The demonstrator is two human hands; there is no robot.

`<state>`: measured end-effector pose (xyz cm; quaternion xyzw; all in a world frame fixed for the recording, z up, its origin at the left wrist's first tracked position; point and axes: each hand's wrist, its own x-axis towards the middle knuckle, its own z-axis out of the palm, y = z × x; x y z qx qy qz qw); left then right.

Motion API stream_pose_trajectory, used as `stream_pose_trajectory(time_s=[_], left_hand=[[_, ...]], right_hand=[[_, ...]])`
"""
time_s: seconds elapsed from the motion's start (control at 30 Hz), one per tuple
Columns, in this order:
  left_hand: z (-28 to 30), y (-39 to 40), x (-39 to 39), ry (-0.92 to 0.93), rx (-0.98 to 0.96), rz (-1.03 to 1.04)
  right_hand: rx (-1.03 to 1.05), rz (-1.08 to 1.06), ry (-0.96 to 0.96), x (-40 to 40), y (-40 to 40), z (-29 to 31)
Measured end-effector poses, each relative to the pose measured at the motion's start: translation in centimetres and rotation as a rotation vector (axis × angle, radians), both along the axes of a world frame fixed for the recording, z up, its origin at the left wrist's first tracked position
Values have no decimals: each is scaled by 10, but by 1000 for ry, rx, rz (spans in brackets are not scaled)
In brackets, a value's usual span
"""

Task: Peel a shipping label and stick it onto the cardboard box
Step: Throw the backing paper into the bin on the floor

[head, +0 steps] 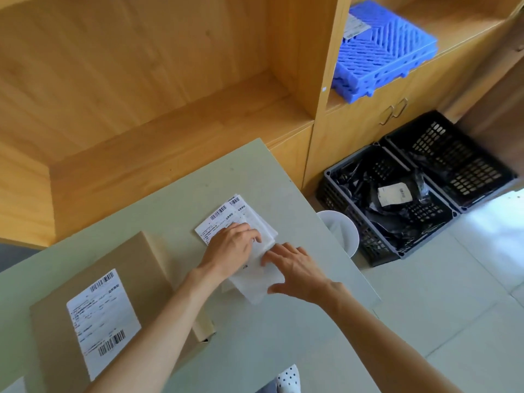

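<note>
A brown cardboard box (pixel 147 268) lies at the table's near left with a white shipping label (pixel 103 319) stuck flat on its top. To its right a small pile of white shipping labels (pixel 224 215) with barcodes rests on the table. My left hand (pixel 231 246) presses down on the pile with its fingers spread. My right hand (pixel 295 272) lies beside it, fingertips on a blank white backing sheet (pixel 255 285) at the pile's near end. Neither hand has lifted anything off the table.
The pale green table (pixel 255 344) ends close on the right. Past that edge stand a white bin (pixel 344 231) and two black plastic crates (pixel 402 194), one holding black bags. Wooden shelves behind hold blue plastic pallets (pixel 382 49).
</note>
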<state>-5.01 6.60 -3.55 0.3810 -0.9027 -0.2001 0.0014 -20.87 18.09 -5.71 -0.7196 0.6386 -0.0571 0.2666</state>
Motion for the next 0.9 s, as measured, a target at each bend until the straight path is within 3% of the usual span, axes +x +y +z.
stream_pose_trajectory(time_s=[0.2, 0.37, 0.67, 0.9], left_hand=[[16, -24, -19, -130, 271, -117], [28, -41, -38, 0, 358, -149], [33, -60, -143, 237, 46, -163], [6, -65, -247, 132, -32, -266]], right_hand=[[14, -158, -52, -17, -23, 10], [-24, -355, -97, -47, -38, 27], [-157, -788, -183, -122, -44, 41], [-158, -928, -103, -201, -40, 2]])
